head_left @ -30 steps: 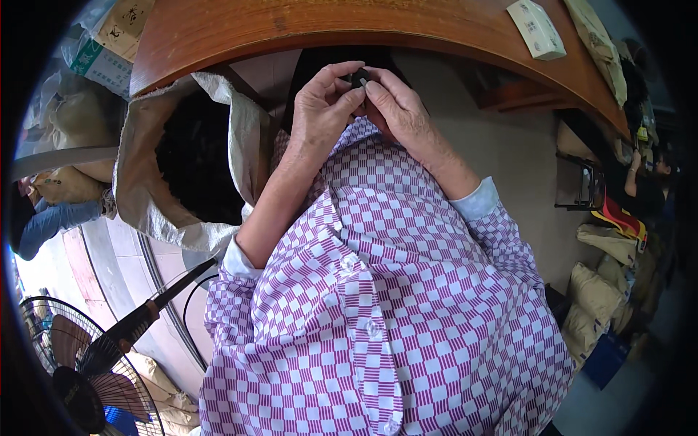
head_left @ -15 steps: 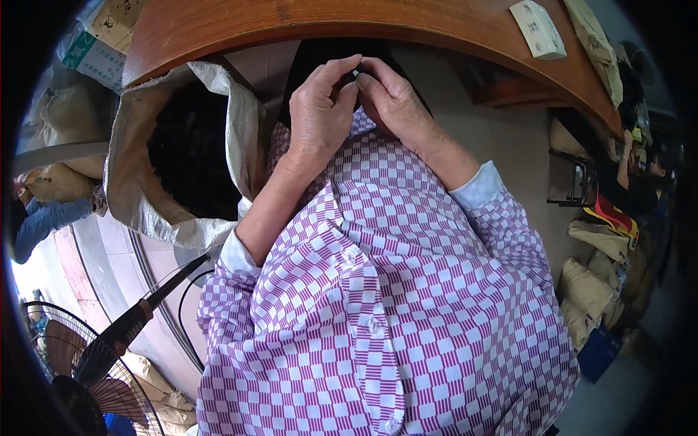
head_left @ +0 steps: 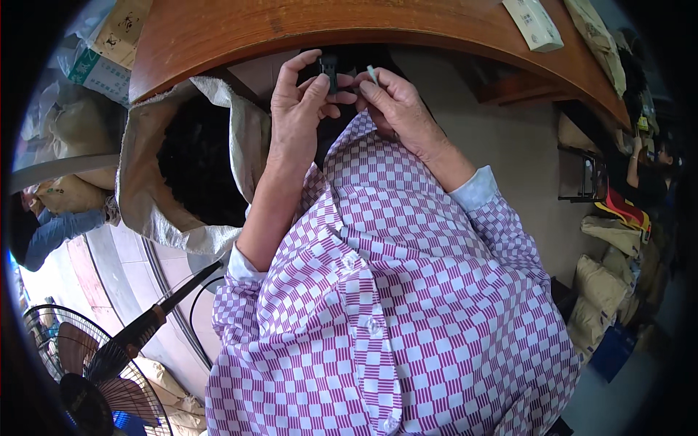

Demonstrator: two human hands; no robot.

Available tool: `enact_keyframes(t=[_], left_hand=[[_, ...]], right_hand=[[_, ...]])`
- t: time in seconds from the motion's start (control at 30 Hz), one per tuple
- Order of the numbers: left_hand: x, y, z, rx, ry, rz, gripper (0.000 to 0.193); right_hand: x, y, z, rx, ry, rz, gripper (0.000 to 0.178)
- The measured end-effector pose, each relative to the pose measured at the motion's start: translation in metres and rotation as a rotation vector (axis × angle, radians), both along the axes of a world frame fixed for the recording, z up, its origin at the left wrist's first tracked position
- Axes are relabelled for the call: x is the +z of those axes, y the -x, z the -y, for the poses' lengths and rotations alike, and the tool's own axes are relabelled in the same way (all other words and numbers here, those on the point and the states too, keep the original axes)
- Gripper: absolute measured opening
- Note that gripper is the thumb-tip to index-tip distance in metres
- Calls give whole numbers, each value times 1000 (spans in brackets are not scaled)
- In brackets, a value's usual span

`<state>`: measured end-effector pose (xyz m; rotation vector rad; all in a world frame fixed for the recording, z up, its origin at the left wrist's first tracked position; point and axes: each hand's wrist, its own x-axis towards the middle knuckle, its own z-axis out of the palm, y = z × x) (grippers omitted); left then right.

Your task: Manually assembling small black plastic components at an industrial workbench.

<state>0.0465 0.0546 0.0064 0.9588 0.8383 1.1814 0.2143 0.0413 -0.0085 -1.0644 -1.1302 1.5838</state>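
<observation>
Head view: we look down over a checked shirt point(head_left: 436, 291) toward the wooden worktop point(head_left: 313, 22); the handling happens on our side of its edge.
Left hand point(head_left: 294, 116): its fingers point(head_left: 317, 86) are bent and parted only by the thickness of a dark piece point(head_left: 329, 70), which we see pinched between thumb and forefinger.
Right hand point(head_left: 407, 120): its thumb and forefinger come together on a slim pale piece point(head_left: 372, 73), whose end stands out above them.
Space between hands: the two pieces are apart, near each other; whether the right fingertips touch the dark one, we cannot tell.
Step in hand: we judge it to be close handling of the dark piece, the left hand serving as holder.
Next move: in our judgement, it calls for a steady left pinch and a light right touch, because both pieces are small and could slip.
Look of dark piece: almost black, slightly shiny, blocky, longer than it is wide; finer details are too small for us to read.
Sack point(head_left: 243, 134): pale, woven, wide-mouthed, it stands beside the left forearm and holds dark contents point(head_left: 196, 171), whose single shapes we cannot separate.
</observation>
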Motion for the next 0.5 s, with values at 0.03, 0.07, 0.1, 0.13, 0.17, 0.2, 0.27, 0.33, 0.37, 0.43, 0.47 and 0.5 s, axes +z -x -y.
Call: enact_keyframes(t=[0.03, 0.07, 0.1, 0.13, 0.17, 0.2, 0.27, 0.33, 0.37, 0.43, 0.47, 0.5], left_hand=[[0, 0, 0, -10, 45, 67, 31], [-1, -1, -1, -15, 43, 63, 31], [-3, -1, 0, -30, 89, 103, 31], [-3, -1, -1, -44, 137, 144, 31], [-3, 0, -1, -51, 138, 140, 31], [-3, 1, 0, -90, 150, 149, 30], [-2, -1, 3, -135, 165, 156, 29], [1, -4, 6, -190, 170, 135, 27], [1, -6, 6, -212, 175, 147, 27], [0, -7, 7, -228, 168, 127, 27], [0, -7, 8, -245, 159, 108, 28], [2, -6, 8, -244, 160, 109, 28]], right_hand=[[1, -1, 0, -5, -3, -4, 20], [2, -2, -1, -30, -61, -57, 18], [3, -3, 0, -58, -118, -110, 16], [3, -4, 0, -66, -118, -114, 16], [3, -4, -2, -50, -98, -162, 15], [2, -5, -3, -34, -78, -211, 15], [-1, -9, -3, -22, -24, -252, 15], [-3, -11, -5, -3, 28, -292, 15], [-4, -13, -6, 26, 41, -287, 16], [-6, -14, -5, 58, 56, -284, 16], [-6, -14, -5, 63, 49, -261, 15], [-6, -14, -5, 68, 42, -237, 14]])
